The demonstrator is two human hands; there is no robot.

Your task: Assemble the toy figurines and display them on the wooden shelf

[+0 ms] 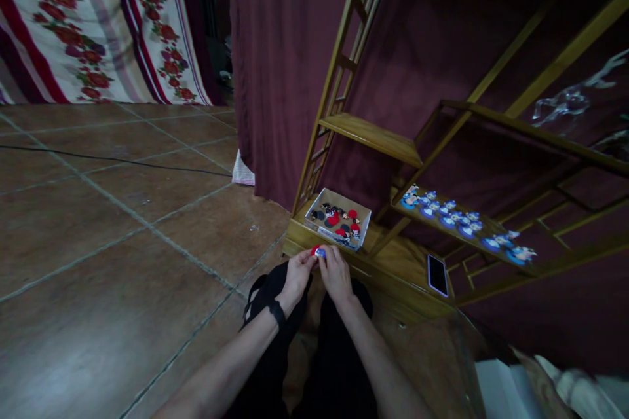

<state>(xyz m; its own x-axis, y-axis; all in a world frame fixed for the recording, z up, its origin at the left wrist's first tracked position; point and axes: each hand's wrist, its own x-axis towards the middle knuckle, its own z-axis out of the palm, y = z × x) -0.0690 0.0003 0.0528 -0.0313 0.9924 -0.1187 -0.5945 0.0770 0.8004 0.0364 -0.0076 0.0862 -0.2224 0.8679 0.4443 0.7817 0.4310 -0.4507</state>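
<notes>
My left hand [296,273] and my right hand [337,273] meet in front of me, fingers pinched together on a small red, white and blue piece [318,251]. Just beyond them a white cardboard box [338,218] sits on the lowest board of a wooden shelf [373,137]; it holds several small red and black pieces. On a higher board to the right lies a row of several blue and white figures [462,220]. A black band circles my left wrist.
A phone [437,274] lies face up on the bottom board, right of my hands. Dark red curtains hang behind the shelf. Brown floor tiles spread to the left, crossed by a black cable [113,158]. A flowered cloth [98,19] hangs at the far left.
</notes>
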